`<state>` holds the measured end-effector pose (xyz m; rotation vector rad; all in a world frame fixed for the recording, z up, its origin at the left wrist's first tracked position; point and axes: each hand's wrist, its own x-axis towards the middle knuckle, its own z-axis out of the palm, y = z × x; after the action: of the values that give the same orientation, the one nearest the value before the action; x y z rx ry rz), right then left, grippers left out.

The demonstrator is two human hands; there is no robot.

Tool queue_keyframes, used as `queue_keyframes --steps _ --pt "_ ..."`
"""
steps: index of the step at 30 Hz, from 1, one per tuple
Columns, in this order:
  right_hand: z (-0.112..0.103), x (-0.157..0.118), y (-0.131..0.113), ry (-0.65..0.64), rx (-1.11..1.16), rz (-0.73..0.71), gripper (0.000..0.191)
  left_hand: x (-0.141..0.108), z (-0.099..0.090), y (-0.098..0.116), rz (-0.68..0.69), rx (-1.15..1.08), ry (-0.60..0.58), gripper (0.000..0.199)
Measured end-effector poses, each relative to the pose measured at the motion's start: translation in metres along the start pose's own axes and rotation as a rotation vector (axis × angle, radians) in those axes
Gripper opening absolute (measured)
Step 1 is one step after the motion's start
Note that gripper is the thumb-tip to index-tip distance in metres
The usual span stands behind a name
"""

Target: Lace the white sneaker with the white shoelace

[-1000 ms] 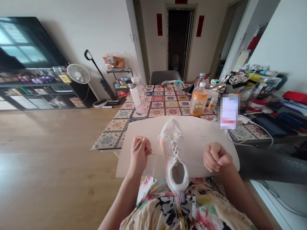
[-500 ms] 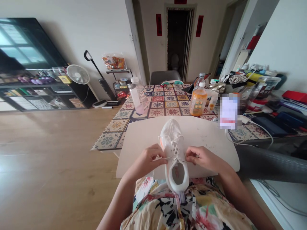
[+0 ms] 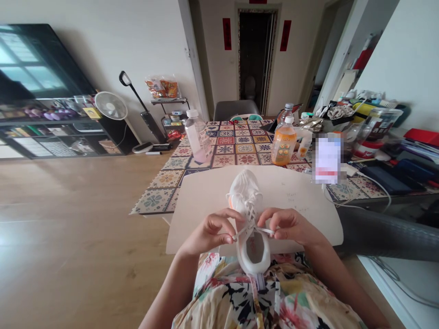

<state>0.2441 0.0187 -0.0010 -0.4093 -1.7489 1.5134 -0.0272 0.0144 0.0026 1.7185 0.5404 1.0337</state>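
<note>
A white shoe (image 3: 244,187) lies on a white board (image 3: 195,196), its toe pointing away and its opening close to my body. Criss-crossed laces run up its front. On the shoe's left side, my left hand (image 3: 214,230) pinches one end of the white shoelace between thumb and fingers. My right hand (image 3: 290,226), at the right side, holds the other lace part the same way. The lace stretches from both hands to the top of the shoe's tongue, where it meets over the opening.
Beyond the board, the patterned table (image 3: 226,140) holds a pink-tinted bottle (image 3: 199,139) and an orange drink bottle (image 3: 284,144). A blurred lit phone (image 3: 327,160), cables and tablets (image 3: 387,176) are at the right. Dark armrest (image 3: 384,235) beside my right arm.
Both hands have shifted their fingers on the lace. My right hand's fingers have moved in toward the shoe, and lace now shows stretched between each hand and the shoe.
</note>
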Motion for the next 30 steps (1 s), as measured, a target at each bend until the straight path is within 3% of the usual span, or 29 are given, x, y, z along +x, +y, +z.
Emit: queue_keyframes --steps 3,8,13,16,19,23,26,30 --pt "0.018 0.002 0.005 0.086 0.154 0.004 0.018 0.001 0.017 0.001 0.062 -0.039 0.046 0.031" --pt "0.040 0.005 0.013 0.411 0.122 0.086 0.028 0.003 0.043 -0.006 0.108 -0.046 0.290 0.026" --pt "0.050 0.011 0.011 0.508 -0.063 -0.011 0.019 0.008 0.051 -0.010 0.170 0.007 0.278 0.017" --pt "0.052 0.012 0.008 0.504 -0.360 -0.166 0.013 0.009 0.053 -0.010 0.165 0.009 0.332 0.015" --pt "0.053 0.010 0.005 0.458 -0.530 -0.223 0.011 0.009 0.057 -0.010 0.079 -0.110 0.393 0.020" --pt "0.051 0.006 0.002 0.405 -0.550 -0.187 0.005 0.009 0.060 -0.007 -0.092 -0.181 0.384 0.032" --pt "0.050 0.005 -0.001 0.362 -0.514 -0.159 0.009 0.008 0.060 -0.005 -0.062 -0.084 0.420 0.028" --pt "0.052 0.006 -0.001 0.403 -0.483 -0.176 0.006 0.008 0.061 -0.004 -0.014 0.040 0.409 0.019"
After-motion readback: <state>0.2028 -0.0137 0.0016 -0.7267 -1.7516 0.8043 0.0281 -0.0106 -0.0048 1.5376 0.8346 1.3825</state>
